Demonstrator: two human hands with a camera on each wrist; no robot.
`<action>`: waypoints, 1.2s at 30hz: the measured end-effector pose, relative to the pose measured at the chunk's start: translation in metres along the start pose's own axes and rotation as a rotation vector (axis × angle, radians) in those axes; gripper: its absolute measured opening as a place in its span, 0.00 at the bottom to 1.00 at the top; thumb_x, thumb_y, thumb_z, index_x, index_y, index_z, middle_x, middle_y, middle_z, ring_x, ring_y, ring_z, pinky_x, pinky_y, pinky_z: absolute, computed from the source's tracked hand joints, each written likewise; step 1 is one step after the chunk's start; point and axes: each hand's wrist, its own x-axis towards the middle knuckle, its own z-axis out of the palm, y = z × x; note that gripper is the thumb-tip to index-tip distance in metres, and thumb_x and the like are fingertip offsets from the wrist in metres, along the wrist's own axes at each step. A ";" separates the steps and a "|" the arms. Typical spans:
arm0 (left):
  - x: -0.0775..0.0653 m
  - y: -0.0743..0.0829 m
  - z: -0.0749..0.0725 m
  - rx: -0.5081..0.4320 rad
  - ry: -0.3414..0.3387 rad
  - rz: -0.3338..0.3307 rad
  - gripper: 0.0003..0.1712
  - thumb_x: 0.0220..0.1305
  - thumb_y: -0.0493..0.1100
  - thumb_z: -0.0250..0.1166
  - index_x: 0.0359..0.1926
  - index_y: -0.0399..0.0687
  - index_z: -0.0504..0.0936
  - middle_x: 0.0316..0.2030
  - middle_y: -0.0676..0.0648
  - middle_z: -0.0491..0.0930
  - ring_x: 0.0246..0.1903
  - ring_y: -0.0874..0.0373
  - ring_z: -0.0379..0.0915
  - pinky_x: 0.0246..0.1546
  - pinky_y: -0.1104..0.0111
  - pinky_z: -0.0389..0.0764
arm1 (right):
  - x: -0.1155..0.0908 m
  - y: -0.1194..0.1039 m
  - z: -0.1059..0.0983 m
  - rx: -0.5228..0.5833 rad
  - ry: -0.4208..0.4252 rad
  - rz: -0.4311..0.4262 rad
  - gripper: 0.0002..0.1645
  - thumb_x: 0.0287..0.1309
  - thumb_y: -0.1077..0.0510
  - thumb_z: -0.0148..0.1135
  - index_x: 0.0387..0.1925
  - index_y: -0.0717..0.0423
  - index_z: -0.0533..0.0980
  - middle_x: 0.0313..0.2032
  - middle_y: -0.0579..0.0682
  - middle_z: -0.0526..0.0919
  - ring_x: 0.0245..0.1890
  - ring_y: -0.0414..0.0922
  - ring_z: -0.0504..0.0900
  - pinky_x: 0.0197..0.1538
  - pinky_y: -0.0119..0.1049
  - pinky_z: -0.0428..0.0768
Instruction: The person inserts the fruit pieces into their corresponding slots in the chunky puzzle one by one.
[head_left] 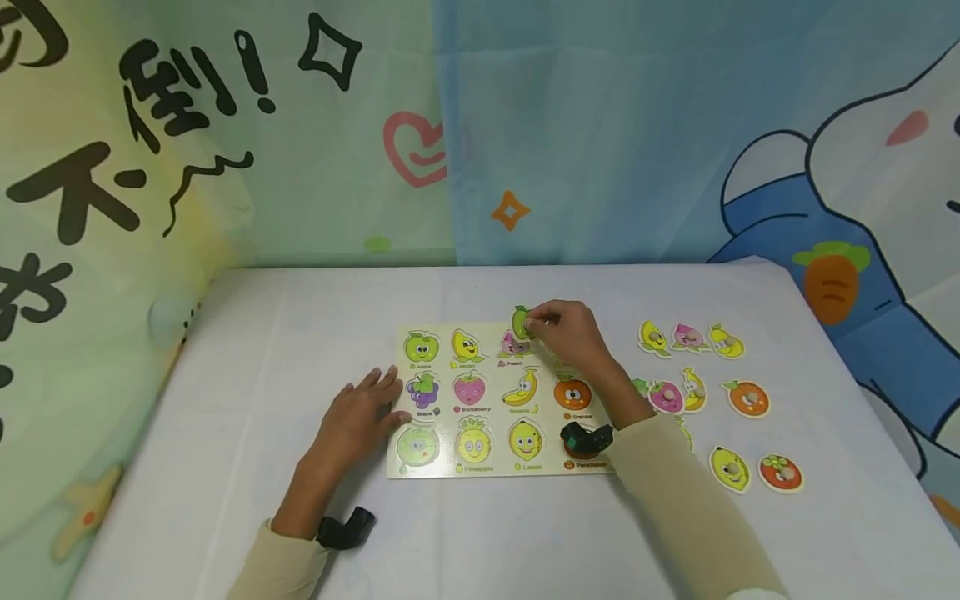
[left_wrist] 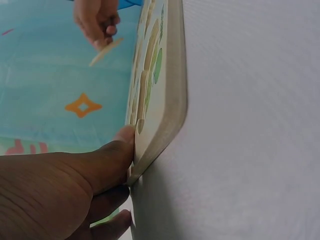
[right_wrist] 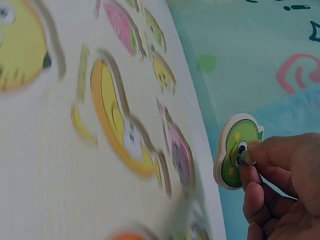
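A pale wooden fruit puzzle board (head_left: 443, 407) lies on the table, with printed fruit faces in its recesses. Over its far edge, near the peach recess (head_left: 513, 345), my right hand (head_left: 567, 333) pinches a green fruit puzzle piece (right_wrist: 232, 150). This piece has a smiling face and is held tilted above the board; its exact fruit is unclear. At the board's left edge rests my left hand (head_left: 363, 417), fingers spread, with the thumb (left_wrist: 112, 157) touching the rim in the left wrist view.
Loose fruit pieces lie right of the board, among them a lemon piece (head_left: 730, 469), a persimmon piece (head_left: 781, 472), an orange piece (head_left: 747, 399) and a strawberry piece (head_left: 665, 397). My right forearm partly covers others. Behind the white table (head_left: 300, 308) hangs a printed cloth (head_left: 585, 133).
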 end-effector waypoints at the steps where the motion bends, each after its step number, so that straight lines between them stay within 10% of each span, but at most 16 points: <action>1: 0.000 0.000 0.000 0.001 0.000 0.001 0.33 0.58 0.46 0.72 0.63 0.40 0.75 0.67 0.43 0.66 0.69 0.42 0.56 0.64 0.41 0.58 | 0.001 -0.002 0.004 0.013 -0.005 0.000 0.10 0.62 0.58 0.64 0.41 0.59 0.84 0.37 0.54 0.84 0.35 0.49 0.77 0.38 0.42 0.76; 36: 0.001 0.001 -0.002 0.020 -0.014 0.018 0.33 0.59 0.47 0.71 0.64 0.40 0.74 0.67 0.42 0.66 0.68 0.42 0.57 0.64 0.41 0.60 | 0.022 -0.048 0.099 0.169 -0.138 0.077 0.09 0.60 0.54 0.67 0.36 0.54 0.86 0.33 0.46 0.85 0.36 0.43 0.80 0.43 0.38 0.78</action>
